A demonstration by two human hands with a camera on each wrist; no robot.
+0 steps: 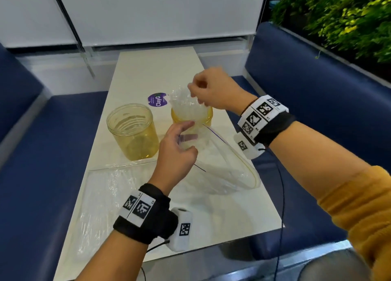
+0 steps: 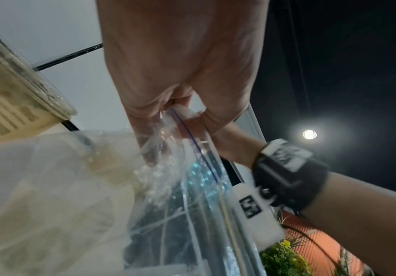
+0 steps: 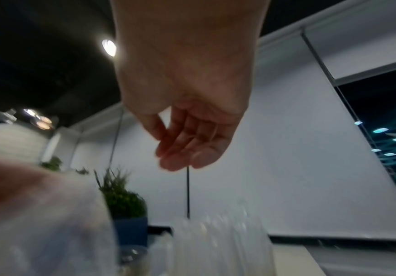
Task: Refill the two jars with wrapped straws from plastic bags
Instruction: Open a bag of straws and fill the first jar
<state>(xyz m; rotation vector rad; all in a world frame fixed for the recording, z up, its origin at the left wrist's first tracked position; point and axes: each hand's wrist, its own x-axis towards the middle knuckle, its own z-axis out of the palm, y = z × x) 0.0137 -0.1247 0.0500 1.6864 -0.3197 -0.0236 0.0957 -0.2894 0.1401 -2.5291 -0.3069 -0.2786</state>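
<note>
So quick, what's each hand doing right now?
Left hand: pinching the plastic bag at its opening.
Right hand: open over the straws, holding nothing.

The two jars (image 1: pixel 132 132) (image 1: pixel 191 117) are clear yellowish plastic, glossy. The straws (image 1: pixel 186 105) have thin, shiny, crinkled wrappers. The bags (image 1: pixel 228 170) (image 1: pixel 101 200) are clear soft plastic film, wrinkled and glossy. The table (image 1: pixel 148 75) is smooth, cream and slightly shiny. The seats (image 1: pixel 317 90) look like matt blue upholstery.
</note>
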